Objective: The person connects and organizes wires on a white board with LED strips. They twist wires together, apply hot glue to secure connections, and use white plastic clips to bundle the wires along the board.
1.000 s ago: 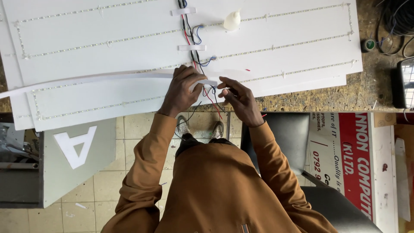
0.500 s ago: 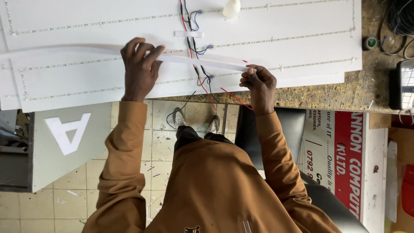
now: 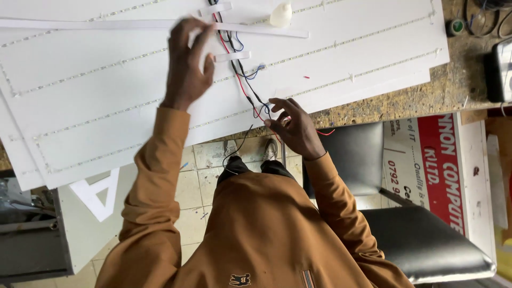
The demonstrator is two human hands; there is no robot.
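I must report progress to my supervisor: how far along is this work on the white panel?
Already done: light strips lie fixed in rows across the white panel. In hand: the left hand holds a long white strip, and the right hand pinches the red and black wires. Left: wire ends hang loose at the panel edge.

So from my feed: the big flat white foam board (image 3: 106,106) lies on the rough speckled tabletop (image 3: 426,98). A long thin white plastic strip (image 3: 106,24) sits across the board's far side, with the left hand (image 3: 186,64) on it. The bundle of red, black and blue wires (image 3: 240,80) runs down the board's middle to the right hand (image 3: 293,128) at the near edge. The padded black chair (image 3: 416,240) is right of me.
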